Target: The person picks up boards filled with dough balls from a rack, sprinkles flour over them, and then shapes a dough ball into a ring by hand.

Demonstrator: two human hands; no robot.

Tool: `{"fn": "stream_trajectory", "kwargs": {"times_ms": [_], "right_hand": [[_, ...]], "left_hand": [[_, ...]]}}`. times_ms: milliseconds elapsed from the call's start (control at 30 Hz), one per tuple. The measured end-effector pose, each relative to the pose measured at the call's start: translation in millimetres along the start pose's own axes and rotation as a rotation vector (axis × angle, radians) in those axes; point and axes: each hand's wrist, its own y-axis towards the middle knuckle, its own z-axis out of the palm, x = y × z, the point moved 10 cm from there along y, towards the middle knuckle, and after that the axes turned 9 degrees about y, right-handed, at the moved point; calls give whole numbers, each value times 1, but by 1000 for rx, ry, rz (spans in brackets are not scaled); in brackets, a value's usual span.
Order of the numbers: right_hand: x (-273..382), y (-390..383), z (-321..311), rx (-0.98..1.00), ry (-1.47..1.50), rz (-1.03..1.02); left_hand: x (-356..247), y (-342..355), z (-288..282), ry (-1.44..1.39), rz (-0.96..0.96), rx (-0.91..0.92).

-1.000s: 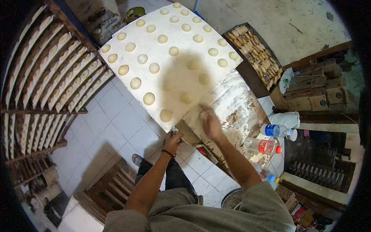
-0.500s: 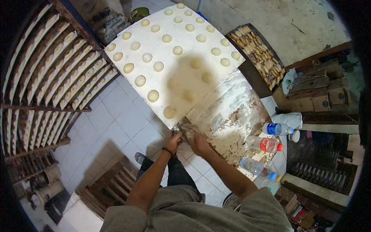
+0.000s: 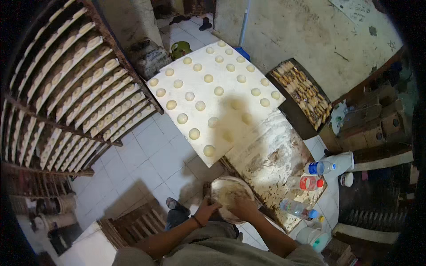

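A round, pale tub (image 3: 220, 184) with a floury inside is in front of my body, below the table's near edge. My right hand (image 3: 242, 208) reaches over its near right part; the fingers are blurred and dip inside, so their grip is hidden. At the tub's left side, my left hand (image 3: 206, 210) is closed around the lower end of a narrow dark brown piece (image 3: 207, 190), which stands against the rim. Beyond the tub lies a white, floured board (image 3: 202, 84) set with several rows of round dough balls (image 3: 194, 133). A shadow falls across its right part.
Right of the board is a worn, floury tabletop (image 3: 266, 155) with several plastic bottles (image 3: 308, 182) along its right side. A dark tray (image 3: 301, 97) of browned pastries stands behind. On the left, a tall rack (image 3: 84, 88) holds trays of dough. A slatted wooden piece (image 3: 137, 221) stands lower left.
My hands have moved down and right from the board's near corner to the tub, which has come into view. The right hand now reaches inside it. The whole view has shifted.
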Motion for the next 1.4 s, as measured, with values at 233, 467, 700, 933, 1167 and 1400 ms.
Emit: {"fn": "stream_trajectory", "kwargs": {"times_ms": [233, 467, 700, 933, 1167, 1400], "right_hand": [[-13, -24, -150, -678, 257, -137], [-183, 51, -166, -890, -127, -179], [-181, 27, -174, -805, 189, 75], [-114, 28, -187, -961, -80, 145], [-91, 156, -143, -1007, 17, -18], [-93, 190, -194, -957, -551, 468]], "left_hand": [[-122, 141, 102, 11, 293, 84], [-166, 204, 149, 35, 431, -74], [-138, 120, 80, 320, 579, 200], [-10, -39, -286, 53, 239, -229], [74, -213, -575, -184, 111, -898], [-9, -234, -695, -312, 127, -997]]}}
